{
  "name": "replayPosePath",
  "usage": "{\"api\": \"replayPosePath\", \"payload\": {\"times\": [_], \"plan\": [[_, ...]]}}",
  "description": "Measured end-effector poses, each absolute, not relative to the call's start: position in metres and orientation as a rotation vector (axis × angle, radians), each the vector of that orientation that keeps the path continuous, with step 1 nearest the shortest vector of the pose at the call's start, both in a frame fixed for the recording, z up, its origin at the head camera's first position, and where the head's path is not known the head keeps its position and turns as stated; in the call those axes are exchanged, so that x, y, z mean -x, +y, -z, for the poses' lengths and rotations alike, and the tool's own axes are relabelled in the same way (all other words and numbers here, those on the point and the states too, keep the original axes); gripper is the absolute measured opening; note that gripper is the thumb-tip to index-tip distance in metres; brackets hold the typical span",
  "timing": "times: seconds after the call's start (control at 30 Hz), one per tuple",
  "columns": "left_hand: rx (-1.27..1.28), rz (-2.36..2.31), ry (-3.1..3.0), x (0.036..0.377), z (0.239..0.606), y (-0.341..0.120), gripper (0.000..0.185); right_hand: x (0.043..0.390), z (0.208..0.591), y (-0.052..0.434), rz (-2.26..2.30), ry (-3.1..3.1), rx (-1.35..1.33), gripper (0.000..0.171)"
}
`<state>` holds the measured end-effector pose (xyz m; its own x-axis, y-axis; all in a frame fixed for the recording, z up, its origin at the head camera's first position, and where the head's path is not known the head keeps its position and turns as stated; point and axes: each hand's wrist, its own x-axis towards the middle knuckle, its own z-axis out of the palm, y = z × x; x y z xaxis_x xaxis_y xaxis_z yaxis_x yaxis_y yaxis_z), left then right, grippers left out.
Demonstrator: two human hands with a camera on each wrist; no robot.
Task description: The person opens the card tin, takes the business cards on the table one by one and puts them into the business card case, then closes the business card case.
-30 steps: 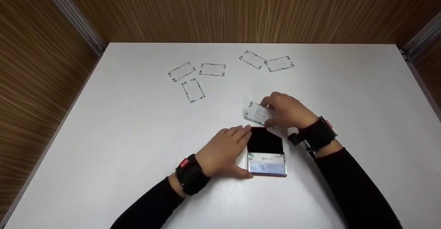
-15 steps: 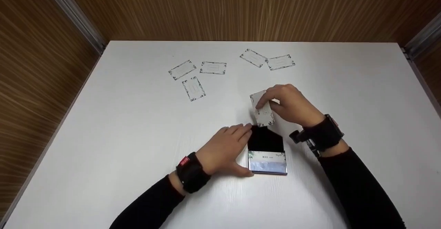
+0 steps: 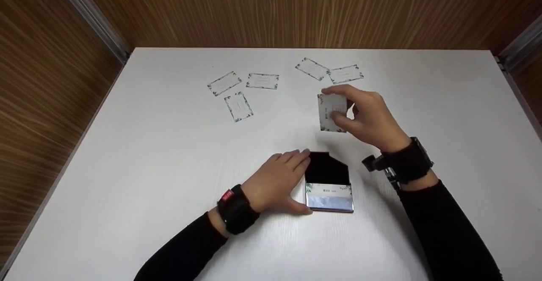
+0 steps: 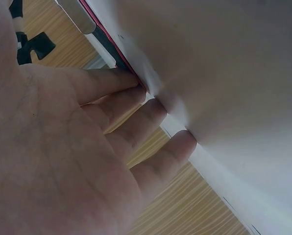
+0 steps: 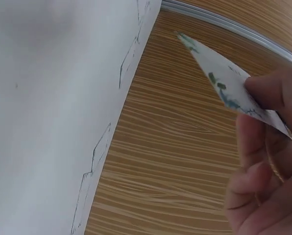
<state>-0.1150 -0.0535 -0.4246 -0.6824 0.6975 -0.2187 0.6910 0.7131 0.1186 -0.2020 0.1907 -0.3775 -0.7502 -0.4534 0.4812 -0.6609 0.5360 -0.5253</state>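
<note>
We can't read the print on the held card [image 3: 333, 111]; too small, and the right hand [image 3: 372, 118] covers its right edge. In the right wrist view the card [image 5: 224, 81] is edge-on, cut off at the right. The left hand [image 3: 275, 185] hides the card case's [image 3: 328, 181] left side. Far cards [image 3: 237, 87] are too small to read.

Your head camera looks forward and steeply down over the whole white table [image 3: 148, 166], your left wrist camera sits very close along the left hand [image 4: 53, 161] at the tabletop, your right wrist camera, equally close, shares the held card [image 5: 224, 83] with the head view.
</note>
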Motion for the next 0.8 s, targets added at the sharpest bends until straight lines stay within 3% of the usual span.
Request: {"api": "replayPosePath", "payload": {"times": [0.1,0.27,0.47,0.63,0.8], "plan": [[-1.107,-0.039,2.679,0.1149,0.4244,-0.0535,0.117,0.1993,0.3749,0.1894,-1.035,-2.449,-0.915,0.059],[-1.126,-0.039,2.698,0.1144,0.4259,-0.0538,0.116,0.1983,0.3732,0.1881,-1.06,-2.35,-0.875,0.015],[-1.125,-0.032,2.701,0.1154,0.4259,-0.0524,0.117,0.1975,0.3712,0.1891,-1.12,-2.352,-0.858,0.014],[-1.13,-0.037,2.7,0.1152,0.4243,-0.0529,0.117,0.1961,0.3704,0.1894,-1.149,-2.433,-0.913,0.054],[-1.129,-0.037,2.698,0.114,0.4243,-0.0537,0.117,0.1946,0.3701,0.1886,-1.177,-2.464,-0.978,0.057]]}}
